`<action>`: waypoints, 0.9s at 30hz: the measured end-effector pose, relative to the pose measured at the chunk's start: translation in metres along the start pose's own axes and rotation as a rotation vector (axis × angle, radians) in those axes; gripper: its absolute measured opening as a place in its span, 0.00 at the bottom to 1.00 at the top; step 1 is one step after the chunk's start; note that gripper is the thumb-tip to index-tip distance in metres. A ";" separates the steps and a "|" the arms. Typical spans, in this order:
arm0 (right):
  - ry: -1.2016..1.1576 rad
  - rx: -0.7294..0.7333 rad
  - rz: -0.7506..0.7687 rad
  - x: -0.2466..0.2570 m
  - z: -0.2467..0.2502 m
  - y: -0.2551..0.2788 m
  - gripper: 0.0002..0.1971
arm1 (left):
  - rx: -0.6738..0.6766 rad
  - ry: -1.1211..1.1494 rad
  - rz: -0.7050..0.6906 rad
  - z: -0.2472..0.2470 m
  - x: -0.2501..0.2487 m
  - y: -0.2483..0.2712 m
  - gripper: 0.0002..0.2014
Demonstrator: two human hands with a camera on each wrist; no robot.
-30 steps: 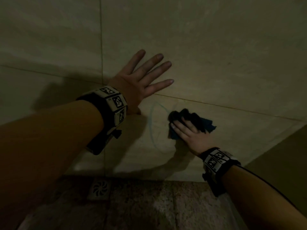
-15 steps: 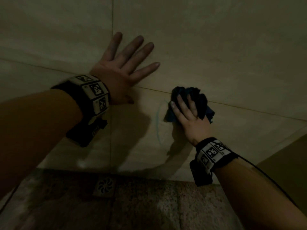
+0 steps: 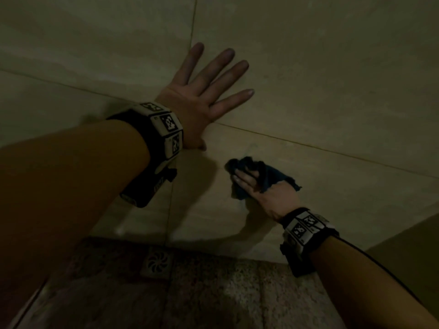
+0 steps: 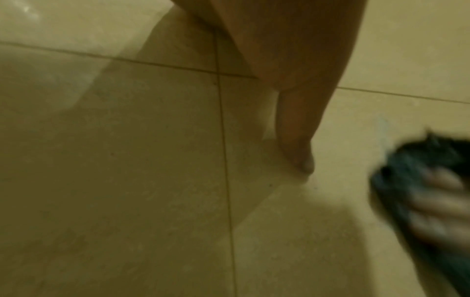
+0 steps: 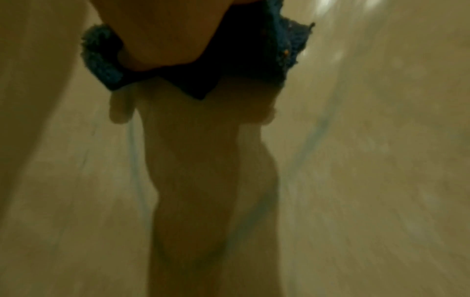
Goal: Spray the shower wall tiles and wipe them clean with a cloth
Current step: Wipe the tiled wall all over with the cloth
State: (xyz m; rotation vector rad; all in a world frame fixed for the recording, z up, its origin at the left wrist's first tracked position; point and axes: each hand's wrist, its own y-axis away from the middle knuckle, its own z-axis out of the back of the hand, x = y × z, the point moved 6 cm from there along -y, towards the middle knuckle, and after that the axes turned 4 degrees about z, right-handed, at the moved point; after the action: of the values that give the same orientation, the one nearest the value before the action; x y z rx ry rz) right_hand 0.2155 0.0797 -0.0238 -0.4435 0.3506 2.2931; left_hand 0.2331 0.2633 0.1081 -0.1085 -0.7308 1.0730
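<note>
My left hand [image 3: 204, 98] lies flat on the beige wall tiles [image 3: 332, 67] with its fingers spread, across a grout line; its thumb [image 4: 297, 140] rests on the tile. Lower right, my right hand [image 3: 268, 193] presses a bunched dark blue cloth [image 3: 273, 176] against the tile below that grout line. Two fingers lie over the cloth, and it folds over the outer fingers. The cloth [image 4: 412, 160] is blurred in the left wrist view. In the right wrist view the cloth [image 5: 254, 60] bunches under the hand, with a faint blue streak [image 5: 315, 130] on the tile. No spray bottle is in view.
A speckled stone floor [image 3: 225, 293] meets the wall below my hands, with a square drain grate [image 3: 156, 263] near the wall's foot. A darker side wall [image 3: 408, 236] closes the corner at the right. The light is dim.
My right hand has slid the cloth down from the grout line to lower on the tile. The blue streak beside it has faded. My left hand stays flat on the wall.
</note>
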 end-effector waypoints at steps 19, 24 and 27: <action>0.147 -0.554 0.069 -0.013 0.040 -0.012 0.26 | -0.046 0.047 -0.008 -0.002 -0.001 -0.001 0.74; 0.122 -0.511 0.113 -0.012 0.029 -0.019 0.29 | -0.128 0.030 -0.035 0.000 -0.001 0.001 0.76; 0.174 -0.552 0.225 -0.018 0.034 -0.018 0.27 | -0.140 -0.009 -0.034 0.000 -0.002 0.002 0.77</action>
State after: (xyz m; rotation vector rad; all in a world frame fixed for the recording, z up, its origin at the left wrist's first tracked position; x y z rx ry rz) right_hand 0.2336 0.0935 0.0123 -0.9211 -0.1718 2.5658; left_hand 0.2312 0.2623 0.1064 -0.2102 -0.8129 0.9898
